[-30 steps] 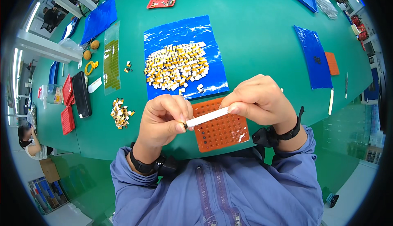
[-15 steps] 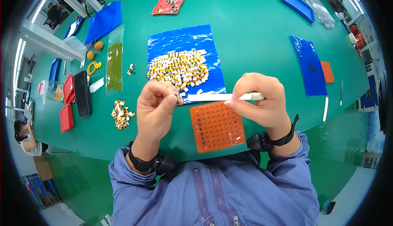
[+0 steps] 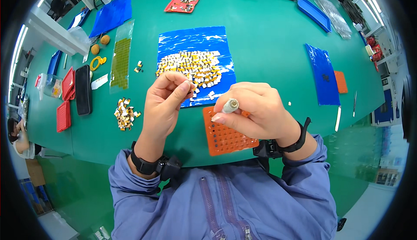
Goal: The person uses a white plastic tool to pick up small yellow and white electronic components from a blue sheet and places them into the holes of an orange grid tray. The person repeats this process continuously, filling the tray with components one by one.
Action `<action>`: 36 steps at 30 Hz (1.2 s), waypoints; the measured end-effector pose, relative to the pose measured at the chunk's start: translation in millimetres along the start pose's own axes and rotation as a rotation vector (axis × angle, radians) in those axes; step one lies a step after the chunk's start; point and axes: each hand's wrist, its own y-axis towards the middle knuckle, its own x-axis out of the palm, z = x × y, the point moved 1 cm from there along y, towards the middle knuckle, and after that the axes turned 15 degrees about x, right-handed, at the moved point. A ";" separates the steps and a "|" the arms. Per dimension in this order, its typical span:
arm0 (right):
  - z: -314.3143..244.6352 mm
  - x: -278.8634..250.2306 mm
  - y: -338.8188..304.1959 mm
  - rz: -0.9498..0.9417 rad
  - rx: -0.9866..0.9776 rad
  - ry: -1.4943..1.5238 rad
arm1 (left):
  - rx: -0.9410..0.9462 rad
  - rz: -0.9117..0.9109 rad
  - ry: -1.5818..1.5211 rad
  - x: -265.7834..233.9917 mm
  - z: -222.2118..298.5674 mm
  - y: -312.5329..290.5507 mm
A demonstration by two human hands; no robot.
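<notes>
My left hand (image 3: 167,96) is closed in a pinch, with a small dark-and-yellow part partly showing at its fingertips. It hovers by the near edge of a blue sheet (image 3: 191,36) that carries a heap of small white-and-yellow parts (image 3: 191,68). My right hand (image 3: 260,112) grips a white pen-like stick (image 3: 230,105), whose blunt end faces up; its lower end is hidden. This hand is over the far part of an orange tray (image 3: 230,142) with rows of small pits. Several dark pieces sit in the tray's left column.
Left of my hands lie a smaller pile of parts (image 3: 126,115), a black case (image 3: 84,90), red trays (image 3: 64,116) and a yellow-green sheet (image 3: 120,62). A red tray (image 3: 182,4) with small pieces stands farther back. Tweezers (image 3: 355,104) and another blue sheet (image 3: 323,75) lie right.
My right hand has moved left and swung the stick from lying level to nearly end-on above the orange tray. The left hand stays pinched, slightly farther away. The view has shifted slightly.
</notes>
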 end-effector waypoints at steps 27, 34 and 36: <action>46.0 -18.5 -9.6 0.103 0.488 1.065 | 0.255 -0.678 1.380 -25.4 19.3 9.5; 51.2 -22.0 -11.0 0.093 0.477 1.072 | 0.277 -0.760 1.425 -7.8 -12.5 17.1; 50.8 -21.7 -11.1 0.084 0.465 1.066 | 0.230 -0.757 1.417 -11.9 -14.2 16.0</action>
